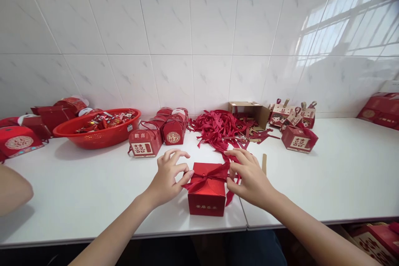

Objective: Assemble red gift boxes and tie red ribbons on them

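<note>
A small red gift box [207, 194] stands near the front edge of the white table [77, 191], with a red ribbon [208, 175] tied across its top. My left hand [168, 176] is at the box's left side, fingers pinched on the ribbon's left end. My right hand [249, 176] is at the right side, fingers curled and pinching the ribbon's right end. A loose ribbon tail hangs down the box's right side.
A heap of red ribbons [221, 126] lies behind the box, with an open cardboard box [249, 112]. Finished red boxes [162, 133] stand at centre left and more at the right [296, 126]. A red basin [96, 129] of sweets sits left. Another person's arm [12, 189] shows at the left edge.
</note>
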The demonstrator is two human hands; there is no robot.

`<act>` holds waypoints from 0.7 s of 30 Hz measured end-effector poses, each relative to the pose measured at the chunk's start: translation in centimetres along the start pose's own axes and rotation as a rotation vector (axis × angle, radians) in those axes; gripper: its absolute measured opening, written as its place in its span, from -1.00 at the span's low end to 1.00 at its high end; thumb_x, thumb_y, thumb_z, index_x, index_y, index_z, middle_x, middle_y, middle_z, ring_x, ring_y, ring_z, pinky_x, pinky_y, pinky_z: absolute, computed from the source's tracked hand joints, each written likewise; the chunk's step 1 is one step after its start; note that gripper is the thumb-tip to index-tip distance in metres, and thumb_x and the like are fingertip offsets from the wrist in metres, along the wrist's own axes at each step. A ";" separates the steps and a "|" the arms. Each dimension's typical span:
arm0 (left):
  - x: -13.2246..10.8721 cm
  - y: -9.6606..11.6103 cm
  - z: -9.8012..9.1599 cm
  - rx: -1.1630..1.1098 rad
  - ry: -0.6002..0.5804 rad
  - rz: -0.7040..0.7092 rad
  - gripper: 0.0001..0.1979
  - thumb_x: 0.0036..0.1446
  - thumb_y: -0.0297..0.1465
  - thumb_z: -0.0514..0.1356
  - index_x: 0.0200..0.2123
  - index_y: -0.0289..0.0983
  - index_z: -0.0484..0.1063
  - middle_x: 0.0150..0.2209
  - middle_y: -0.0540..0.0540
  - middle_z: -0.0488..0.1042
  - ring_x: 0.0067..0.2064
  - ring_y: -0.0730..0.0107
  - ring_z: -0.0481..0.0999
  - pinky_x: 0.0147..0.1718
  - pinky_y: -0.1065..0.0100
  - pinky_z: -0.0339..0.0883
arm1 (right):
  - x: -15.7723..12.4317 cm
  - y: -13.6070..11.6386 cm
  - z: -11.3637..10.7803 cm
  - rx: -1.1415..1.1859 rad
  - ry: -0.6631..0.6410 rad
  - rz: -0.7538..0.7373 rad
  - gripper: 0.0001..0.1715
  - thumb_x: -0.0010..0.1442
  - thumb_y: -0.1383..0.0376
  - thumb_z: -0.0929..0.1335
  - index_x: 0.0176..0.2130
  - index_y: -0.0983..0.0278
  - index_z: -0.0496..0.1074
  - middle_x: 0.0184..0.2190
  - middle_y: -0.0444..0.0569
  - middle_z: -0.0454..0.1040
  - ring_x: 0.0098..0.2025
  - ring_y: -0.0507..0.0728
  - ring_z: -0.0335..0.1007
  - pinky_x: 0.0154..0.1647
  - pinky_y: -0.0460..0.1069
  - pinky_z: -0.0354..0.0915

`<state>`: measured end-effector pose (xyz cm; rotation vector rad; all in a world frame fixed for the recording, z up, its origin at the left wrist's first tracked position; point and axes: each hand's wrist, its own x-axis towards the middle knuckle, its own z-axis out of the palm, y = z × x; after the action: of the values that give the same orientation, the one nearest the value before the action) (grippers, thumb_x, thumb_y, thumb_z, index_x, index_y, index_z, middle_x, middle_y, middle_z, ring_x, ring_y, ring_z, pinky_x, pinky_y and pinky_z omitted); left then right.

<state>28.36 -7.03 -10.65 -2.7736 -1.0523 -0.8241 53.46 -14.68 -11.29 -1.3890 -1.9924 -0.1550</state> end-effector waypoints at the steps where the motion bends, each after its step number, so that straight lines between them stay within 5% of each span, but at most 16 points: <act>1: -0.1 0.0 0.0 0.051 0.022 0.026 -0.67 0.26 -0.29 0.03 -0.51 -0.23 0.42 0.01 -0.13 0.40 0.12 0.02 0.16 -0.02 -0.04 0.01 | 0.0 0.0 0.0 0.001 0.000 -0.005 -0.85 -0.01 0.41 0.33 -0.55 0.23 0.29 0.06 0.01 0.38 0.14 0.32 0.15 0.06 0.26 0.16; 7: -0.8 0.0 0.3 0.195 0.116 0.081 -0.75 0.23 -0.30 0.06 -0.45 -0.21 0.43 -0.07 -0.15 0.46 0.12 -0.08 0.21 -0.03 -0.10 -0.05 | 0.0 0.1 -0.1 0.034 -0.026 -0.013 -0.83 -0.01 0.44 0.34 -0.54 0.24 0.28 0.06 0.00 0.37 0.13 0.32 0.16 0.09 0.30 0.12; 12: -1.4 0.1 1.0 -0.297 0.033 -0.103 -0.77 0.24 -0.26 0.06 -0.43 -0.22 0.32 -0.05 -0.12 0.40 0.08 0.09 0.30 0.04 0.01 0.10 | -0.2 1.5 0.4 0.411 -0.153 0.084 -0.88 0.18 0.26 0.33 -0.39 0.22 0.31 0.00 0.06 0.36 0.08 0.25 0.24 0.05 0.23 0.22; 13: -1.6 0.1 1.1 -0.424 0.023 -0.131 -0.81 0.24 -0.26 0.07 -0.38 -0.21 0.32 -0.04 -0.12 0.39 0.07 0.14 0.33 0.05 0.06 0.15 | -0.3 1.8 0.7 0.530 -0.206 0.112 -0.82 0.18 0.17 0.35 -0.24 0.21 0.32 -0.02 0.07 0.36 0.02 0.22 0.30 -0.02 0.19 0.29; 15: -2.0 0.4 1.4 -0.612 0.019 -0.180 -0.86 0.23 -0.25 0.09 -0.22 -0.18 0.30 -0.02 -0.12 0.36 0.06 0.21 0.36 0.05 0.15 0.22 | -0.8 2.3 1.5 0.718 -0.316 0.154 -0.23 0.01 0.04 0.47 0.10 0.17 0.15 0.01 0.10 0.32 -0.06 0.20 0.36 -0.13 0.13 0.37; 17: -2.3 0.8 1.8 -0.711 0.002 -0.223 -0.76 0.24 -0.23 0.08 -0.06 -0.15 0.24 0.02 -0.14 0.35 0.07 0.21 0.37 0.05 0.17 0.25 | -1.2 2.3 2.3 0.782 -0.377 0.166 0.28 -0.21 0.04 0.57 0.28 0.13 -0.11 0.15 0.17 0.19 0.05 0.25 0.31 -0.04 0.15 0.36; 21: -3.1 1.3 2.5 -0.812 0.007 -0.275 -0.65 0.29 -0.19 0.00 0.10 -0.13 0.11 0.13 -0.20 0.28 0.12 0.17 0.36 0.07 0.14 0.26 | -1.7 1.3 3.0 0.848 -0.361 0.215 0.35 -0.19 0.14 0.57 0.33 0.08 -0.21 0.31 0.16 -0.05 0.26 0.32 0.10 0.14 0.18 0.25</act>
<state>28.41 -9.25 -14.17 -3.2635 -1.3532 -1.6009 53.43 -14.06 -14.94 -1.0750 -1.8035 0.9843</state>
